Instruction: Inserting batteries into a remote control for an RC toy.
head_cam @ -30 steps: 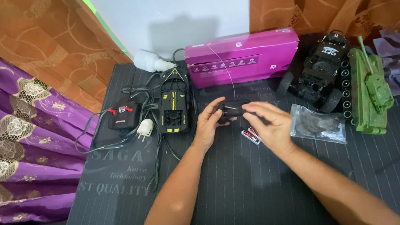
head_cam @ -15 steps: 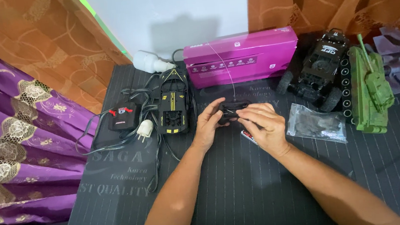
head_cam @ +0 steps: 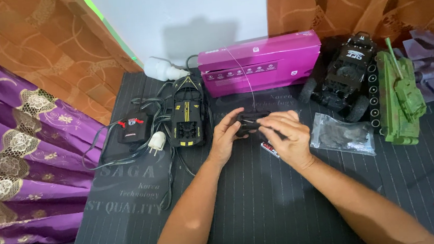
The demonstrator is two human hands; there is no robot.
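Both hands are meeting over the middle of the dark mat [head_cam: 265, 211], working on a small black part [head_cam: 250, 120]: the left hand [head_cam: 227, 136] is curling round its near end, thumb and fingers closed on it, while the right hand [head_cam: 286, 137] is pinching its other end, fingers bunched together. Just under the right hand a small red-and-white piece [head_cam: 269, 149] is lying on the mat. To the right a clear bag [head_cam: 343, 135] is lying flat, holding dark bits I cannot make out. Left of the hands a black toy car [head_cam: 187, 111] is sitting among cables, with a white plug [head_cam: 155, 142] and a black charger [head_cam: 132, 127] beside it. Behind, a closed pink box [head_cam: 260, 62] is resting against the wall. Farther right, a black truck [head_cam: 344, 73] and a green tank [head_cam: 400, 97] are standing side by side.
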